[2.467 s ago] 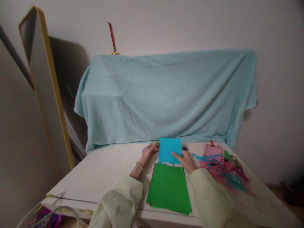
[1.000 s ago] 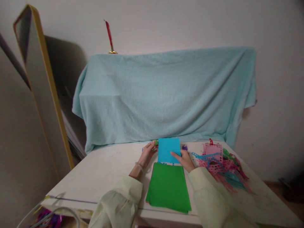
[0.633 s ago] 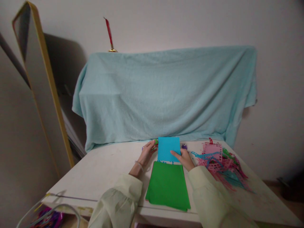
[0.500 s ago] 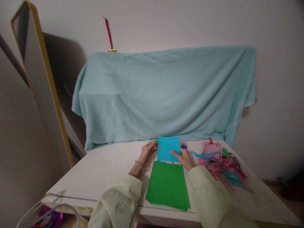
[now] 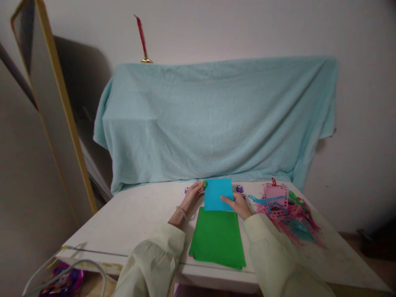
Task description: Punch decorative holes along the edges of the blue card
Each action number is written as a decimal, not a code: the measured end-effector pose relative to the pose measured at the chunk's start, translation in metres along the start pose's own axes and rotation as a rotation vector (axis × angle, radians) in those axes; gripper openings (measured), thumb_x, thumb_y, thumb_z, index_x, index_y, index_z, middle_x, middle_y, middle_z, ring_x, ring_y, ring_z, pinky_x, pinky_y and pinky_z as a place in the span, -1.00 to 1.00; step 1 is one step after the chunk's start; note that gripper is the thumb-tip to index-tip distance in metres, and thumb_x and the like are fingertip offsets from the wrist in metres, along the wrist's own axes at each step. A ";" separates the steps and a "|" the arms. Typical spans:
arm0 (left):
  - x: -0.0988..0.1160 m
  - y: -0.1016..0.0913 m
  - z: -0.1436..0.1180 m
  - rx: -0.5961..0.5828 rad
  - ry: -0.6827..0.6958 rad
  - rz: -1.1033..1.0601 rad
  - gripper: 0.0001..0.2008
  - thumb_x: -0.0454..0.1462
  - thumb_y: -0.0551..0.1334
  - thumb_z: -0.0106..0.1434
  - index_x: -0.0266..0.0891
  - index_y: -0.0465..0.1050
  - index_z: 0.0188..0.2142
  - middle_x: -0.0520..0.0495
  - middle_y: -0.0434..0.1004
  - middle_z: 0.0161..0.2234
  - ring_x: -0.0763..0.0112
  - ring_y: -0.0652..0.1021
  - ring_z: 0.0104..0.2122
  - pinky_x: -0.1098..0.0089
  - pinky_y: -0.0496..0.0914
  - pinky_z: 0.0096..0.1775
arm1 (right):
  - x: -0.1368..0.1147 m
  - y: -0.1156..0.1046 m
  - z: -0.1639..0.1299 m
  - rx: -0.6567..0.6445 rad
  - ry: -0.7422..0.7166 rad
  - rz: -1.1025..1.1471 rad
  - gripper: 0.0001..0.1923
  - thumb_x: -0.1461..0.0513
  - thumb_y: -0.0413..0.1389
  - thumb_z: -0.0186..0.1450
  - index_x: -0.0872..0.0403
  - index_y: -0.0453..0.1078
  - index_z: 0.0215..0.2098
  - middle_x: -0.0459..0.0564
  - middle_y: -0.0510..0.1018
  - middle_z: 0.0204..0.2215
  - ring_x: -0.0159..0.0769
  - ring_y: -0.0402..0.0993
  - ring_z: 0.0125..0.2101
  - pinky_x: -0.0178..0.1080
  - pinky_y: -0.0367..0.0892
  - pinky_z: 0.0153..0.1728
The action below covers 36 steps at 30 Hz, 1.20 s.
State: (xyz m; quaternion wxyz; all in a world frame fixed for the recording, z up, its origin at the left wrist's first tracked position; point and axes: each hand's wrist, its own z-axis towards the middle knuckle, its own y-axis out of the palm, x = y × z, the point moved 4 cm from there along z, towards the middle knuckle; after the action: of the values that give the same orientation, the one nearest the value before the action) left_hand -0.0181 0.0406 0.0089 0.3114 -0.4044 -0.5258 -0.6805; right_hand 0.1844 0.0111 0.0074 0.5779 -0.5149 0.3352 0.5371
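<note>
Broadly, draped across the back: a pale blue-green blanket (image 5: 216, 123), hanging down to the far edge of the white surface (image 5: 136, 218). Leaning at the far left, a tall gold-framed mirror (image 5: 46, 82). Above the blanket's top edge, a thin red stick on a brass base (image 5: 142, 37). On the surface's right part, a loose heap of pink, blue and green punched paper scraps (image 5: 287, 210). At the near middle, a stack of green paper sheets (image 5: 216, 239), reaching almost to the front edge. Just beyond the green stack, a smaller blue paper sheet (image 5: 216, 194), lifted at its far end and gripped on both sides. At the sheet's left edge, the left hand (image 5: 192, 197), fingers curled over a small green punch (image 5: 204, 184) clamped on the paper's corner. At the sheet's right edge, the right hand (image 5: 238, 205), thumb and fingers pinching the blue paper. Behind the right hand, a small purple punch (image 5: 239, 189); beside the left hand, another tiny purple piece (image 5: 186, 190), too small to tell apart further.
</note>
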 end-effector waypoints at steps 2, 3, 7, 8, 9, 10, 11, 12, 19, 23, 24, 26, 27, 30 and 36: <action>0.000 0.001 0.000 -0.005 0.013 0.006 -0.68 -0.07 0.30 0.17 -0.26 0.48 -0.20 -0.11 0.50 -0.23 0.38 0.50 -0.28 0.44 0.36 -0.22 | -0.001 0.001 -0.001 -0.027 0.010 0.017 -0.63 -0.04 0.20 0.10 0.08 0.54 -0.34 -0.01 0.62 -0.36 -0.19 0.50 -0.39 -0.22 0.38 -0.36; 0.000 0.002 0.000 -0.005 0.020 0.006 -0.67 -0.06 0.30 0.16 -0.27 0.48 -0.21 -0.11 0.50 -0.24 0.39 0.50 -0.29 0.43 0.36 -0.22 | -0.002 0.002 -0.001 -0.042 0.019 0.021 -0.64 -0.03 0.20 0.10 0.07 0.54 -0.32 -0.01 0.62 -0.35 -0.18 0.50 -0.38 -0.21 0.39 -0.34; 0.001 0.006 0.000 -0.012 0.034 0.013 -0.66 -0.07 0.32 0.15 -0.29 0.49 -0.21 -0.10 0.50 -0.27 0.40 0.49 -0.31 0.42 0.35 -0.19 | -0.002 0.002 -0.003 -0.082 0.066 0.041 -0.64 0.00 0.22 0.09 0.08 0.54 -0.29 0.02 0.63 -0.32 -0.13 0.53 -0.34 -0.15 0.41 -0.27; 0.001 0.006 0.000 -0.011 0.032 0.023 -0.66 -0.07 0.32 0.14 -0.29 0.49 -0.22 -0.09 0.50 -0.28 0.40 0.49 -0.31 0.42 0.35 -0.19 | -0.002 0.002 -0.004 -0.084 0.078 0.052 -0.64 0.01 0.22 0.09 0.09 0.54 -0.27 0.03 0.63 -0.31 -0.12 0.54 -0.32 -0.14 0.42 -0.25; 0.001 0.007 0.000 -0.008 0.031 0.037 -0.66 -0.07 0.33 0.14 -0.29 0.49 -0.22 -0.09 0.50 -0.29 0.40 0.49 -0.32 0.41 0.35 -0.20 | -0.001 0.002 -0.004 -0.085 0.091 0.065 -0.63 0.02 0.23 0.09 0.09 0.53 -0.25 0.04 0.63 -0.29 -0.10 0.54 -0.30 -0.13 0.42 -0.24; 0.002 0.007 -0.001 -0.001 0.034 0.055 -0.66 -0.07 0.34 0.13 -0.29 0.50 -0.24 -0.09 0.50 -0.29 0.40 0.49 -0.32 0.42 0.35 -0.20 | 0.000 0.003 -0.004 -0.082 0.107 0.076 -0.63 0.03 0.24 0.08 0.08 0.52 -0.23 0.04 0.63 -0.28 -0.09 0.54 -0.29 -0.12 0.43 -0.23; 0.002 0.007 -0.001 0.010 0.038 0.078 -0.66 -0.06 0.34 0.12 -0.29 0.50 -0.25 -0.08 0.50 -0.30 0.40 0.49 -0.32 0.42 0.34 -0.21 | 0.001 0.003 -0.004 -0.077 0.124 0.085 -0.62 0.03 0.24 0.07 0.08 0.52 -0.22 0.04 0.63 -0.28 -0.08 0.55 -0.28 -0.11 0.43 -0.22; 0.003 0.006 -0.001 0.022 0.045 0.105 -0.66 -0.06 0.35 0.11 -0.29 0.50 -0.27 -0.07 0.50 -0.31 0.40 0.48 -0.32 0.43 0.34 -0.22 | 0.002 0.003 -0.004 -0.075 0.137 0.095 -0.61 0.04 0.25 0.07 0.08 0.51 -0.21 0.04 0.63 -0.27 -0.07 0.55 -0.27 -0.10 0.44 -0.22; 0.005 0.006 -0.003 0.004 0.097 0.257 -0.63 -0.08 0.37 0.08 -0.30 0.50 -0.23 -0.10 0.54 -0.30 0.36 0.49 -0.30 0.44 0.33 -0.27 | 0.007 0.002 0.003 -0.051 0.046 0.063 -0.57 -0.03 0.22 0.10 0.12 0.50 -0.24 0.09 0.61 -0.24 -0.07 0.53 -0.24 -0.07 0.43 -0.18; 0.002 0.004 -0.001 -0.041 0.093 0.267 -0.60 -0.11 0.41 0.04 -0.31 0.50 -0.19 -0.15 0.55 -0.22 0.29 0.51 -0.23 0.37 0.36 -0.18 | 0.012 -0.003 0.006 -0.019 0.009 0.006 -0.56 -0.06 0.19 0.12 0.13 0.50 -0.28 0.08 0.62 -0.32 -0.12 0.53 -0.33 -0.12 0.44 -0.26; 0.001 0.004 0.000 -0.054 0.098 0.271 -0.61 -0.13 0.41 0.03 -0.31 0.50 -0.19 -0.15 0.55 -0.21 0.28 0.51 -0.22 0.36 0.36 -0.17 | 0.012 -0.004 0.006 -0.012 0.001 0.011 -0.57 -0.06 0.18 0.13 0.13 0.50 -0.26 0.07 0.62 -0.33 -0.13 0.53 -0.34 -0.13 0.44 -0.27; 0.001 0.004 0.000 -0.073 0.111 0.288 -0.63 -0.16 0.42 0.02 -0.31 0.50 -0.21 -0.15 0.55 -0.22 0.28 0.51 -0.21 0.35 0.36 -0.15 | 0.012 -0.005 0.006 -0.009 -0.016 0.028 -0.57 -0.04 0.18 0.14 0.13 0.50 -0.22 0.06 0.62 -0.33 -0.14 0.53 -0.35 -0.15 0.44 -0.29; 0.001 0.004 0.000 -0.077 0.117 0.299 -0.64 -0.17 0.42 0.02 -0.31 0.50 -0.22 -0.14 0.56 -0.23 0.28 0.52 -0.22 0.34 0.36 -0.14 | 0.012 -0.006 0.006 -0.012 -0.022 0.033 -0.57 -0.03 0.17 0.15 0.13 0.50 -0.21 0.05 0.62 -0.33 -0.15 0.53 -0.36 -0.16 0.43 -0.30; 0.003 0.005 0.000 -0.076 0.139 0.324 -0.64 -0.18 0.42 0.02 -0.30 0.50 -0.22 -0.13 0.56 -0.24 0.28 0.52 -0.21 0.33 0.37 -0.13 | 0.010 -0.007 0.006 -0.015 -0.033 0.028 -0.57 -0.02 0.18 0.14 0.14 0.50 -0.21 0.05 0.62 -0.35 -0.16 0.52 -0.38 -0.18 0.43 -0.34; 0.005 0.006 -0.002 -0.053 0.127 0.339 -0.61 -0.17 0.42 0.02 -0.30 0.50 -0.17 -0.15 0.55 -0.19 0.26 0.51 -0.18 0.32 0.36 -0.10 | 0.007 -0.008 0.006 0.002 -0.032 0.009 -0.57 -0.03 0.20 0.13 0.15 0.50 -0.23 0.05 0.62 -0.36 -0.15 0.52 -0.37 -0.18 0.42 -0.32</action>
State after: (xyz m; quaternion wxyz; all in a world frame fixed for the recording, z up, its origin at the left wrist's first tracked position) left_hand -0.0160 0.0374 0.0153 0.4435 -0.4514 -0.4113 -0.6560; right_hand 0.1921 0.0198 0.0039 0.5812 -0.5041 0.3287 0.5477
